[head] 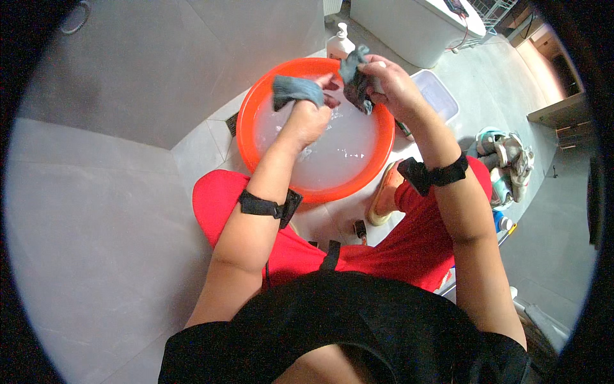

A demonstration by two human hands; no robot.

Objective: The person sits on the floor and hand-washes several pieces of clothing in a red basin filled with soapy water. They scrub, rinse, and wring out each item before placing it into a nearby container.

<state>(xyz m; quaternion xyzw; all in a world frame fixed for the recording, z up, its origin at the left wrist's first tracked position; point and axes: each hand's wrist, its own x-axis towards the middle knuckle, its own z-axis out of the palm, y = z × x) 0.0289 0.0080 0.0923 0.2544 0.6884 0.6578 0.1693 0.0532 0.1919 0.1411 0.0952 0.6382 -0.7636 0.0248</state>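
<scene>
An orange plastic basin point(247, 158) of cloudy, sudsy water point(331, 163) stands on the tiled floor before me. My left hand point(311, 119) is over the basin, gripping a blue-grey ribbed cloth point(298, 90), which looks like a sock. Its thumb and forefinger point right, apart from each other. Up and to the right, my right hand point(391, 86) clutches a crumpled dark grey cloth point(354, 79) above the basin's rim. Something pale shows between the right fingers, too blurred to name. Both cloths are raised above the water.
Behind the basin stand a white pump bottle point(339, 47) and a white fixture point(407, 31). A clear plastic tub point(437, 96) sits to the right, with several shoes point(506, 163) beyond. A grey wall point(168, 62) borders the left. A brush-like tool point(360, 229) lies between my legs.
</scene>
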